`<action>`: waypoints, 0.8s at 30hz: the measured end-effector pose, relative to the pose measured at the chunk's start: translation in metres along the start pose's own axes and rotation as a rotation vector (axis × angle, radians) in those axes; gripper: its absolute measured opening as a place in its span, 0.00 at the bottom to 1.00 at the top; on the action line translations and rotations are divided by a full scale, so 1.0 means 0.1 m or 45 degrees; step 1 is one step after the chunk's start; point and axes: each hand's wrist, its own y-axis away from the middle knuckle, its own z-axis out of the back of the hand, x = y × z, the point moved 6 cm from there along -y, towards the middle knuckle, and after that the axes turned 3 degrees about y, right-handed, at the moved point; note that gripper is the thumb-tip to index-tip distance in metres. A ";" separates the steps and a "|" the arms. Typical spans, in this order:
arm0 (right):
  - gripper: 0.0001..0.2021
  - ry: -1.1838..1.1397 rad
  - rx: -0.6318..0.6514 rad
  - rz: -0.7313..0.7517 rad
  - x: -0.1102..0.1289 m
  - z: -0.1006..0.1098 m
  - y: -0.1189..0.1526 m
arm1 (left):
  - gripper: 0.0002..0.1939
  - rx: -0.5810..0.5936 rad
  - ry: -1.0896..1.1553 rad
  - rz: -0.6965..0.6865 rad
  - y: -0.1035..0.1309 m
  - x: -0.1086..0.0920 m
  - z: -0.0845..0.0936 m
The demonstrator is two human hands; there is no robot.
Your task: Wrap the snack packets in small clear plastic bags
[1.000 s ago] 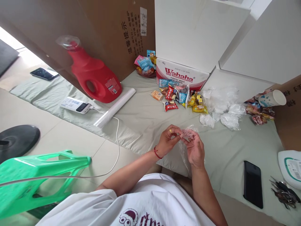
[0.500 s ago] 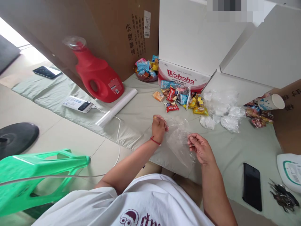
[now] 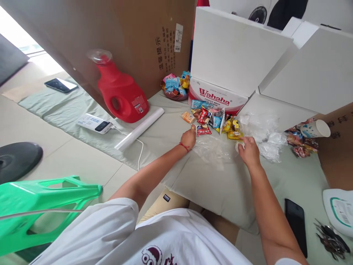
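A thin sheet of clear plastic film (image 3: 212, 151) lies loosely spread on the cloth between my hands. My left hand (image 3: 188, 138) is closed at the film's left edge, beside a red snack packet (image 3: 203, 130); its fingertips are partly hidden. On the other side, my right hand (image 3: 250, 151) reaches toward a yellow packet (image 3: 235, 135), thumb and forefinger apart. Beneath that hand is a small crumpled plastic bundle, partly covered. Several wrapped snacks, among them an orange packet (image 3: 188, 117), are piled just beyond the film.
Crumpled plastic bundles (image 3: 273, 147) sit right of the pile. A Wahaha box (image 3: 215, 96) and a snack bowl (image 3: 175, 95) stand behind. Leftward are a film roll (image 3: 139, 129), red jug (image 3: 124, 97) and cabled power bank (image 3: 93, 123). A paper cup (image 3: 316, 129) and phone (image 3: 296, 224) are rightward.
Both hands have moved forward and farther apart. The film, held up between them before, now lies on the cloth. My right hand has let go of it and opened. The view has tilted up.
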 end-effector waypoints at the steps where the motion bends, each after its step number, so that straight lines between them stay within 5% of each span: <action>1: 0.22 -0.068 0.040 0.145 0.17 -0.03 0.02 | 0.08 0.009 -0.009 0.001 -0.01 -0.02 -0.04; 4: 0.40 -0.434 0.404 0.308 0.54 -0.27 0.12 | 0.10 0.037 -0.034 -0.003 -0.03 -0.05 -0.14; 7: 0.41 -0.655 0.548 0.066 0.53 -0.47 0.19 | 0.12 0.060 -0.063 -0.003 -0.04 -0.04 -0.16; 10: 0.20 -0.630 0.440 0.058 0.41 -0.38 0.29 | 0.13 0.066 -0.081 0.015 -0.08 -0.01 -0.11; 13: 0.07 -0.424 0.214 0.346 0.34 -0.05 0.51 | 0.14 0.065 -0.088 0.040 -0.12 0.03 -0.05; 17: 0.10 -0.124 0.068 0.631 0.15 0.24 0.87 | 0.16 0.065 -0.096 0.052 -0.15 0.03 -0.01; 20: 0.13 0.065 0.175 0.716 -0.07 0.23 1.02 | 0.16 0.062 -0.154 0.026 -0.12 0.00 -0.03; 22: 0.15 0.166 0.231 0.699 -0.19 0.24 1.03 | 0.17 0.058 -0.211 -0.004 -0.09 -0.02 -0.05; 24: 0.15 0.210 0.104 0.565 -0.22 0.36 0.95 | 0.17 0.042 -0.239 -0.020 -0.06 -0.03 -0.06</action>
